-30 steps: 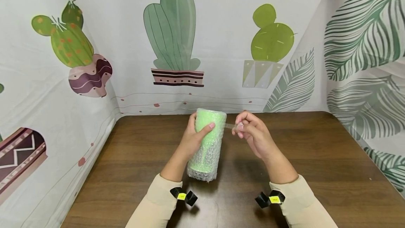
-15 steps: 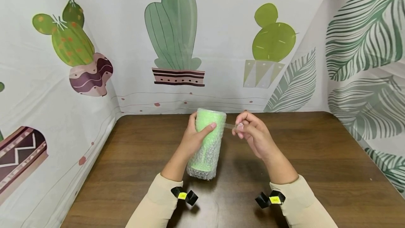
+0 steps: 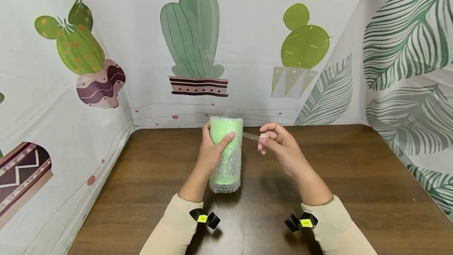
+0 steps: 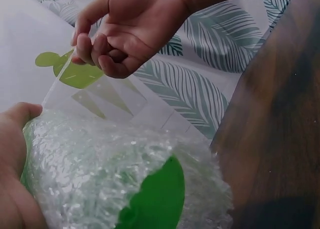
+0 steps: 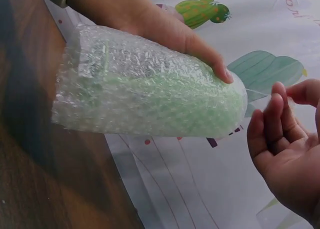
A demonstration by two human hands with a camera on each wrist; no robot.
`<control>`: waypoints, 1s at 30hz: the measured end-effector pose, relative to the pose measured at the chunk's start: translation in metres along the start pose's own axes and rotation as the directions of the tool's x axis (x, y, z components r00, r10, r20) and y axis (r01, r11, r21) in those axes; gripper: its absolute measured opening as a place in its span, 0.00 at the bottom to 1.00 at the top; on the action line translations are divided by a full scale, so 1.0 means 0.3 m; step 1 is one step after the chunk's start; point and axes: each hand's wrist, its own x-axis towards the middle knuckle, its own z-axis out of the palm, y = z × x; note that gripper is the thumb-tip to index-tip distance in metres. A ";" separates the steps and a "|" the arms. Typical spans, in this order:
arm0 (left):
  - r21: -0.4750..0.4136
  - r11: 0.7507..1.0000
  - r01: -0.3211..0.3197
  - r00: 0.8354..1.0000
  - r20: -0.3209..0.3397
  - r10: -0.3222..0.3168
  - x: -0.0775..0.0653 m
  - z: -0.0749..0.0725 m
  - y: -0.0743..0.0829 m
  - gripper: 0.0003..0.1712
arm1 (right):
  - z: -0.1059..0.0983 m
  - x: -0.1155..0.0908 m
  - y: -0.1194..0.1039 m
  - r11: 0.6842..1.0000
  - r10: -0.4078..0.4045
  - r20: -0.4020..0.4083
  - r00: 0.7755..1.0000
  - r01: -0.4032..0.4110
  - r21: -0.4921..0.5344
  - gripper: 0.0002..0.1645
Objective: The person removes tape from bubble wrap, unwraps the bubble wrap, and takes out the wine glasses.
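A tall green cylindrical thing wrapped in bubble wrap [image 3: 228,160] is tilted above the table, its kind hidden by the wrapping. My left hand [image 3: 212,150] grips its upper left side, thumb across the front. A strip of clear tape [image 3: 251,136] stretches from the upper right of the wrap to my right hand [image 3: 281,146], which pinches its end between thumb and index finger. In the left wrist view the tape [image 4: 54,86] looks taut between both hands. The right wrist view shows the folded end of the bubble wrap [image 5: 75,84] and the left hand's fingers along its side.
A brown wooden table [image 3: 159,168] lies below. Behind it and at both sides hang white cloths [image 3: 247,42] printed with cacti and leaves. Black wrist cameras [image 3: 212,220] sit on both beige sleeves.
My left hand has moved the wrapped cylinder a little left and up, and it stands straighter. The right hand has shifted slightly left, and more of the tape shows between the hands.
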 end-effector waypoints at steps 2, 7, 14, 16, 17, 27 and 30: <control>0.009 1.000 -0.001 1.000 -0.021 0.002 -0.003 -0.003 0.007 0.55 | 0.002 0.002 0.001 1.000 0.013 -0.007 1.000 -0.013 0.000 0.08; 0.016 1.000 0.002 0.999 -0.041 -0.001 -0.008 -0.005 0.012 0.54 | 0.001 0.004 0.001 1.000 0.021 -0.036 0.999 -0.021 -0.013 0.06; 0.008 1.000 -0.001 0.999 -0.036 0.001 -0.004 -0.007 0.007 0.55 | -0.002 0.010 0.009 0.996 0.046 -0.065 0.997 -0.051 -0.075 0.07; 0.009 1.000 -0.001 0.999 -0.036 0.002 -0.004 -0.008 0.007 0.55 | -0.004 0.010 0.011 0.993 0.053 -0.058 0.997 -0.059 -0.099 0.06; 0.010 1.000 -0.001 0.999 -0.036 0.001 -0.004 -0.008 0.007 0.55 | -0.004 0.009 0.012 0.992 0.059 -0.051 0.997 -0.064 -0.107 0.06; 0.000 1.000 -0.017 1.000 -0.023 0.017 -0.007 -0.007 0.013 0.54 | -0.010 0.007 0.013 0.991 0.055 0.116 0.992 -0.040 -0.126 0.13; -0.005 1.000 -0.023 1.000 -0.017 0.023 -0.007 -0.005 0.011 0.54 | -0.011 0.005 0.013 0.991 0.068 0.140 0.988 -0.051 -0.120 0.11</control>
